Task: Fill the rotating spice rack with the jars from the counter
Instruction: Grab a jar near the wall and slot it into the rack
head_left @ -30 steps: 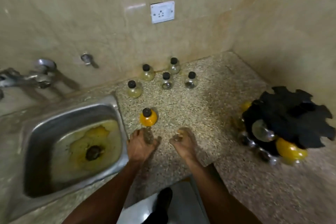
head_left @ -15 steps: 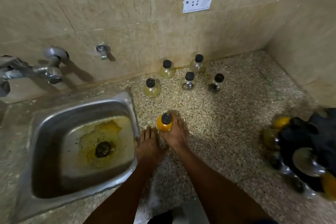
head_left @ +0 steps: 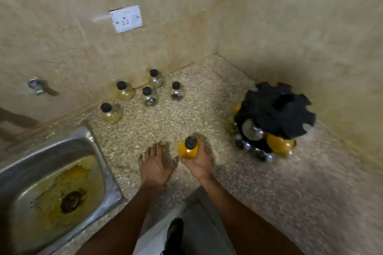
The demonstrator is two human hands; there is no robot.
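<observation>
Head view: right hand point(head_left: 200, 160) has the yellow jar point(head_left: 188, 148) in its grip, fingers curled round the far and right side of the body, black cap up and clear of them. Whether the jar touches the counter point(head_left: 269, 196) is unclear. Left hand point(head_left: 156, 164) just beside it, palm down, fingers apart, holding nothing.

Rack point(head_left: 271, 119) sits to the right near the corner wall, partly loaded, bare counter between it and the jar. Five jars point(head_left: 148, 95) clustered by the back wall, well apart from the hands. Sink point(head_left: 91, 141) edge close on the left. Counter front edge lies just below the wrists.
</observation>
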